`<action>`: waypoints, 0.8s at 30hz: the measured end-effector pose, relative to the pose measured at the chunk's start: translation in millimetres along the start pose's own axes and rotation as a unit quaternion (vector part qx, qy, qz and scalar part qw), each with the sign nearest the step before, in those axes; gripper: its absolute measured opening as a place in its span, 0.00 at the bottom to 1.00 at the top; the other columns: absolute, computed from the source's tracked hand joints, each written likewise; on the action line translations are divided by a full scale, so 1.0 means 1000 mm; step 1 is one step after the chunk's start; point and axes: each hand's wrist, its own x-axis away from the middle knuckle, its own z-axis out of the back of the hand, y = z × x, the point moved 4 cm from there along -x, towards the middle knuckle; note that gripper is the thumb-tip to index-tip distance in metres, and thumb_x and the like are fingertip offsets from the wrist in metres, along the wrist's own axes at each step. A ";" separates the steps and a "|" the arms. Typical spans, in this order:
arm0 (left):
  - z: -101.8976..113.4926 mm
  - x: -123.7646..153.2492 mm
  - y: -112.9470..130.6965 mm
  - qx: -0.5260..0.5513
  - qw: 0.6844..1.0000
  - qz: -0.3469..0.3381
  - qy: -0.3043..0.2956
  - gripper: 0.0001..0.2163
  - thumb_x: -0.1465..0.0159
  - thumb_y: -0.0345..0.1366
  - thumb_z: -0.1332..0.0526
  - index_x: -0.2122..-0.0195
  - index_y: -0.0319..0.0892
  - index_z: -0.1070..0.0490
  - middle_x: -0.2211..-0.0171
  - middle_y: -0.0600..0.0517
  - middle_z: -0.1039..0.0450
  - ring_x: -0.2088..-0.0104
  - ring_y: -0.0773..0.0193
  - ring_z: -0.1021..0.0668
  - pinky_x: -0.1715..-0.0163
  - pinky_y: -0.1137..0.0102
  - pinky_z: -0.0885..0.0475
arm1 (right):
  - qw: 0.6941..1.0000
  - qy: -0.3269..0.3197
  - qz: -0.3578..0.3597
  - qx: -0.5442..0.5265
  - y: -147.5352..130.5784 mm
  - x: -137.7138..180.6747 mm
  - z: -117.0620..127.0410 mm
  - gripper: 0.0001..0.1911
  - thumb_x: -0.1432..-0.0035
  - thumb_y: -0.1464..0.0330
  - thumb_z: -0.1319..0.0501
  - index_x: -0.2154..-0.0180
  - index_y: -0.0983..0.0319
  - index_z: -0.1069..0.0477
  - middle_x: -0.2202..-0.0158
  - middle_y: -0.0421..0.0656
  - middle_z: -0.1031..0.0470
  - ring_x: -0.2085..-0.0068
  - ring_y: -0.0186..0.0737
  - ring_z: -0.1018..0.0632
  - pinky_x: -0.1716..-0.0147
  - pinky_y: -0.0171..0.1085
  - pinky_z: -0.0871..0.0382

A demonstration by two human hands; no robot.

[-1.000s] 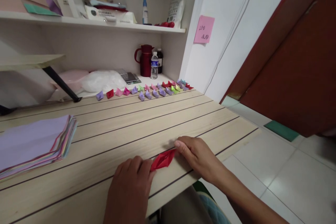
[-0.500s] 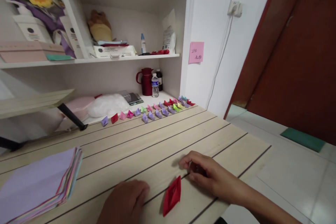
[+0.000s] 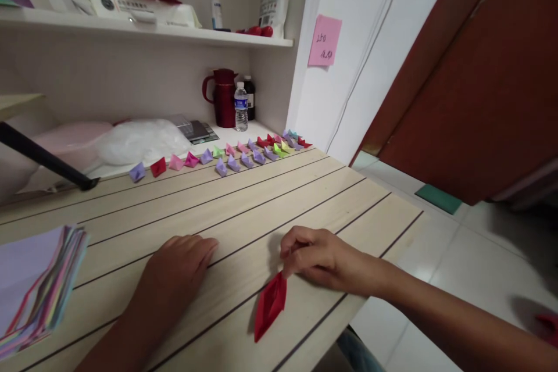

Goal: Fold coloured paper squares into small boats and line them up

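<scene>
A red folded paper boat (image 3: 270, 308) lies on the striped wooden tabletop near its front edge. My right hand (image 3: 320, 258) has its thumb and forefinger pinched at the boat's far tip, the other fingers curled. To the left of the boat, my left hand (image 3: 176, 267) rests palm down on the wood, apart from it, with nothing visible in it; its fingers lie flat and close together. A stack of coloured paper sheets (image 3: 35, 279) sits at the left edge of the view.
Rows of small paper boats (image 3: 246, 160) line the table's back edge. Behind them stand a dark red jug (image 3: 225, 99), a water bottle (image 3: 240, 107) and a white plastic bag (image 3: 142, 140) under a shelf (image 3: 174, 32). A black leg (image 3: 47, 157) stands at left.
My right hand has moved onto the boat's tip and pinched it. My left hand now shows farther left, with more forearm in view. The camera has tilted down and shifted right.
</scene>
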 end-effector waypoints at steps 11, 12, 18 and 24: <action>0.000 -0.008 0.004 0.028 0.997 0.045 -0.058 0.14 0.30 0.38 0.51 0.59 0.46 0.25 0.61 0.52 0.18 0.61 0.57 0.20 0.58 0.60 0.33 | 0.998 -0.006 -0.045 0.041 0.005 -0.016 -0.008 0.11 0.32 0.65 0.45 0.61 0.59 0.25 0.63 0.46 0.22 0.60 0.39 0.23 0.59 0.36 0.30; 0.001 -0.008 0.004 0.031 0.997 0.048 -0.058 0.14 0.30 0.38 0.51 0.59 0.46 0.25 0.61 0.53 0.18 0.61 0.58 0.20 0.58 0.60 0.33 | 0.997 0.016 -0.065 0.050 0.006 -0.017 -0.007 0.10 0.32 0.65 0.44 0.61 0.58 0.25 0.63 0.45 0.22 0.60 0.39 0.23 0.59 0.36 0.30; 0.004 -0.006 0.000 0.035 0.995 0.084 -0.042 0.14 0.31 0.35 0.50 0.61 0.46 0.24 0.62 0.52 0.18 0.63 0.57 0.19 0.59 0.59 0.31 | 0.962 0.120 -0.210 0.124 0.017 -0.038 -0.004 0.04 0.39 0.66 0.39 0.62 0.58 0.26 0.67 0.41 0.22 0.68 0.37 0.24 0.68 0.33 0.34; 0.000 -0.002 -0.005 0.053 0.996 0.070 -0.005 0.12 0.32 0.35 0.48 0.60 0.47 0.23 0.61 0.52 0.18 0.62 0.58 0.18 0.58 0.59 0.28 | 0.976 0.084 -0.190 0.063 0.021 -0.042 -0.012 0.13 0.43 0.72 0.36 0.55 0.56 0.31 0.62 0.39 0.25 0.65 0.37 0.25 0.66 0.33 0.34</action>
